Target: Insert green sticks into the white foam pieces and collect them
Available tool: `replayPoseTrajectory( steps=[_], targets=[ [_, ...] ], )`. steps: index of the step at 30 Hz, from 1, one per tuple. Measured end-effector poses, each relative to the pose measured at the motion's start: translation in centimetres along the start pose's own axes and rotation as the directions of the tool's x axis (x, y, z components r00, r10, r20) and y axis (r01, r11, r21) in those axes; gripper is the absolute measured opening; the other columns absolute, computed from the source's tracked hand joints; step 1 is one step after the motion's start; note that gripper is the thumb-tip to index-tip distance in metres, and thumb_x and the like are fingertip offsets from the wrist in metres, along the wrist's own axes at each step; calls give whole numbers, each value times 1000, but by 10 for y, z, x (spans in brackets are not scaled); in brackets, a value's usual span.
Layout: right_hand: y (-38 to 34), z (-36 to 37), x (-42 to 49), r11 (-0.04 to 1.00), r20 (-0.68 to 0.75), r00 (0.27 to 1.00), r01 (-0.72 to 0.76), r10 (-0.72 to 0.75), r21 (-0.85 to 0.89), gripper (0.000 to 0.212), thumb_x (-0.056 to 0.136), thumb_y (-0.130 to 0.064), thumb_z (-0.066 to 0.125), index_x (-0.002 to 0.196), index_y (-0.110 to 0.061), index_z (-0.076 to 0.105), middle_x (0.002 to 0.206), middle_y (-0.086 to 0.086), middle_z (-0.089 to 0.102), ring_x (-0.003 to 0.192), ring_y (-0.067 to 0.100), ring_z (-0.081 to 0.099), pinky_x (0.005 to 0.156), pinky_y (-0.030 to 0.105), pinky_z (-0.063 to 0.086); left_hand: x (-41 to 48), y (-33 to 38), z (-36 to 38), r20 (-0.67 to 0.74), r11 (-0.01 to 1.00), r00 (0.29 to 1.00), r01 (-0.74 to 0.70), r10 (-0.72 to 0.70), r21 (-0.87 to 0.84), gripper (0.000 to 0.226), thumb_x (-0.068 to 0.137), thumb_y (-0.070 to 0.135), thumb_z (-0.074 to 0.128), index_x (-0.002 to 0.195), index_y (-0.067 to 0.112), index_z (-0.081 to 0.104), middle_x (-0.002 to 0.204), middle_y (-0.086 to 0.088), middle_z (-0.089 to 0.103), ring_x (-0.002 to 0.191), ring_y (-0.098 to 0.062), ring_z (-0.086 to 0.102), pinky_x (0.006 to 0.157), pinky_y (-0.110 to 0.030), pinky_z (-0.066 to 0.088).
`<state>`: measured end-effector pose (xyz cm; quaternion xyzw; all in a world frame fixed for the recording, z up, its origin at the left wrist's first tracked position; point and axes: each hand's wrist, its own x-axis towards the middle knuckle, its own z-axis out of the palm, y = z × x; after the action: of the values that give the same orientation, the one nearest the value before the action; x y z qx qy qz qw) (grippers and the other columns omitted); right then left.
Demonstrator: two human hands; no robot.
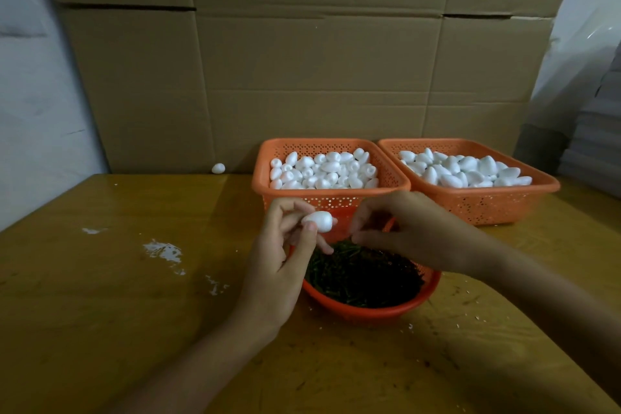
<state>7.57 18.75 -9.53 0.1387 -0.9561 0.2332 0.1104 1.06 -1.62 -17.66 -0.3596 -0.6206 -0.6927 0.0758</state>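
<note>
The white foam piece [319,221] is pinched in the grip of the left hand [282,265], thumb under it and fingertips over it. It is held above the orange bowl [369,311] of green sticks [363,276] on the table [134,279]. The right hand [403,228] reaches in just beside it with its fingers curled. Whether its grip holds a stick cannot be told.

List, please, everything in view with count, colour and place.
table: one, yellow wood, foreground.
cardboard: count unclear, brown, behind the table.
square baskets: two, orange, side by side at the back.
foam pieces: many, white, filling both baskets.
round basket: one, orange, before them.
sticks: many, green, in the round basket.
loose foam piece: one, white, back left by the cardboard.
left hand: pinches one white held piece.
right hand: curled above the sticks; contents unclear.
</note>
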Motion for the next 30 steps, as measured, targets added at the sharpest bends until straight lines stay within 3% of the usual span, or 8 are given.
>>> replayPoseTrajectory(
  steps=[5,11,16,26,30],
  targets=[
    [-1,-3,2,980,-179,984,44,-8,196,15,94,-19,75,88,-32,70,88,-5,74,85,11,71,79,34,58,1,-1,-3,-51,998,998,31,-34,-58,23,97,16,60,120,19,62,121,2,73,106,-22,75,84,-29,60],
    [3,1,2,984,-233,972,31,11,175,10,93,-21,75,91,-30,72,86,-13,73,83,8,71,73,22,56,1,-3,-4,-56,998,998,19,-22,-53,23,102,3,61,121,17,63,118,10,75,110,-18,75,93,-32,61],
    [2,1,0,996,-271,963,24,2,92,16,93,-21,75,89,-35,69,88,-26,71,84,-2,69,72,10,49,2,0,-3,-74,999,996,39,-41,-26,19,105,17,60,122,22,67,115,8,76,107,-17,75,89,-26,60],
    [-6,0,-2,999,-285,958,31,-24,20,16,93,-21,76,89,-34,68,80,-23,68,84,-6,67,71,7,46,1,4,-1,-47,999,998,41,-41,-3,19,106,20,56,121,23,69,113,6,77,108,-13,73,85,-22,57],
    [-15,23,-4,997,-308,948,71,-77,-31,5,93,-26,75,94,-26,70,86,-19,70,85,-4,66,74,13,51,-1,6,0,-10,999,1000,5,-5,43,20,106,24,58,120,27,71,114,10,75,109,-10,70,86,-19,55]
  ],
)
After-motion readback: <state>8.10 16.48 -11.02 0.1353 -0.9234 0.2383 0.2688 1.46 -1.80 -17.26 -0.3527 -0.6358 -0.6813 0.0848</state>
